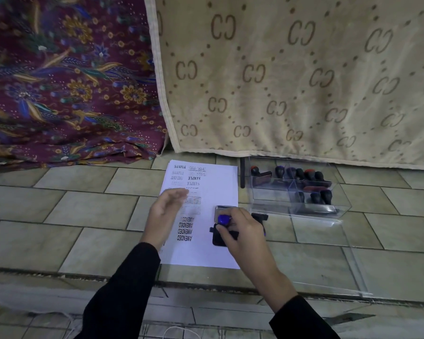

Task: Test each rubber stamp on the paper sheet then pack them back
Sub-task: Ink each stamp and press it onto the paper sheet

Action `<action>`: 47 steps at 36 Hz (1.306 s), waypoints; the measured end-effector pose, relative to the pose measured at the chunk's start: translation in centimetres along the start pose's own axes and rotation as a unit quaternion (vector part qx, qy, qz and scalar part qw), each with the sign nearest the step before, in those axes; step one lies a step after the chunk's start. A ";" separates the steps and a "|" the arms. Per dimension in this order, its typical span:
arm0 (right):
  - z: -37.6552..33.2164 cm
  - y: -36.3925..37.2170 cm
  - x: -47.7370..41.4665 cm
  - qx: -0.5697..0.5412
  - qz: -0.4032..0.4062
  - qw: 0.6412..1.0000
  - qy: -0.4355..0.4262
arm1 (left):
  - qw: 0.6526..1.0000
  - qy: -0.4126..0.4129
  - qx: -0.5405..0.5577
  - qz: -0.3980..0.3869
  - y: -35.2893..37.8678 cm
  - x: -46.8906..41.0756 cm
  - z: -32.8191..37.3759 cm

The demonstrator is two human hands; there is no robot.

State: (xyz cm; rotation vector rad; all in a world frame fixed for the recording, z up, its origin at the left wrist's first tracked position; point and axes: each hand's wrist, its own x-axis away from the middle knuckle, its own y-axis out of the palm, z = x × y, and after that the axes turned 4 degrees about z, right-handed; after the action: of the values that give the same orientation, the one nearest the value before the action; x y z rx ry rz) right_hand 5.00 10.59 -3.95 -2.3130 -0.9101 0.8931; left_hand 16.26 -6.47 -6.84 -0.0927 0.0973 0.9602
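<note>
Paper sheet (206, 216) on floor (71, 211) before me; ink pad (222, 234) on its right edge; box (296, 189) of stamps (309, 176) right of sheet.

One paper sheet (216, 250), one clear box (301, 206) at its 3 o'clock. About eight stamps (326, 195) inside; exact count unclear. One stamp (223, 220) outside, two hands.

The right hand (240, 231) is covering most of the black rubber stamp with the blue knob (223, 219), so its printing side is not showing. The left hand (165, 211) is blurring at the fingertips and hiding some prints on the white paper sheet (206, 255). The stamps inside the clear plastic box (301, 211) are looking too small to read.
</note>
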 end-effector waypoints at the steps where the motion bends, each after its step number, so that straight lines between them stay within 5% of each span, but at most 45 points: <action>1: -0.4 0.2 0.0 -0.021 -0.009 1.000 -0.001 | 1.000 0.005 -0.030 0.006 -0.6 -0.2 -0.1; 8: -2.4 2.9 -0.2 -0.028 -0.077 0.995 -0.057 | 0.930 0.110 -0.350 0.026 -3.6 -1.8 -2.2; 13: -3.0 4.3 -0.6 -0.036 -0.107 0.991 -0.065 | 0.888 0.126 -0.441 0.007 -3.7 -1.5 -3.0; 41: -3.0 5.9 -0.3 0.012 -0.138 0.985 -0.099 | 0.879 0.129 -0.459 0.012 -3.5 -1.7 -4.1; 47: -2.6 4.4 -2.1 -0.061 -0.081 0.995 0.015 | 0.877 0.131 -0.462 0.005 -3.7 -1.6 -4.0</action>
State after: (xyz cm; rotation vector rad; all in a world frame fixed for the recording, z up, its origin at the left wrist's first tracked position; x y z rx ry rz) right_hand 7.52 5.62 -4.22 -2.3070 -1.1489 0.7517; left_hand 18.18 -10.37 -10.48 -1.1109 -0.1222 0.9305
